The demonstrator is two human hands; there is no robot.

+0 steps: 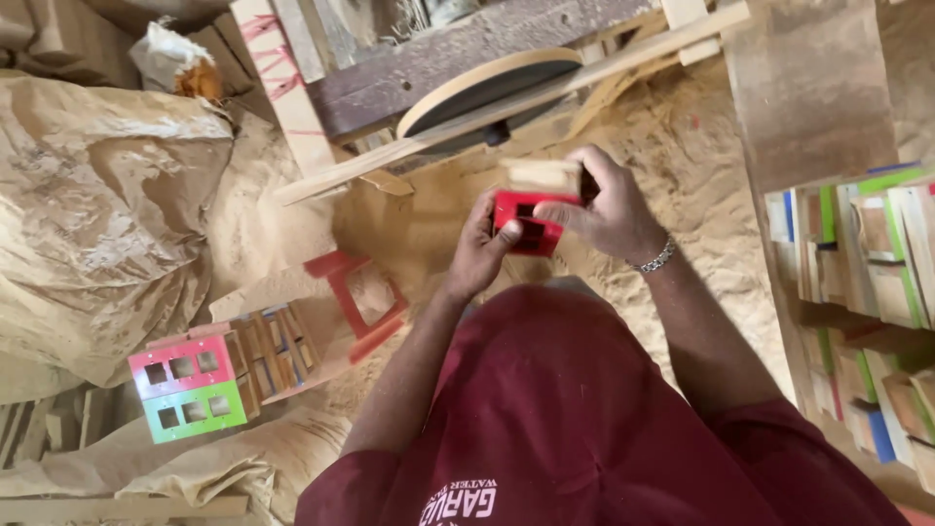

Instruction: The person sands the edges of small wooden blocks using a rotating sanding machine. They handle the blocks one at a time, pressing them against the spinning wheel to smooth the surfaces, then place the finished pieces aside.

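Both hands grip a red block (526,226) with square holes, held over the sawdust: left hand (479,248) below, right hand (609,209) pressing a bare wood piece (542,175) on top. Fitting seems underway; alignment matters next.

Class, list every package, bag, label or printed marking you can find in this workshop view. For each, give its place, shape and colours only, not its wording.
Crumpled bag: top left, among the wood; white and orange.
Large sack: left, on the sawdust; wrinkled, tan.
Shirt print: bottom centre, on the maroon shirt; white lettering, seen upside down.
No screens or signs in view.
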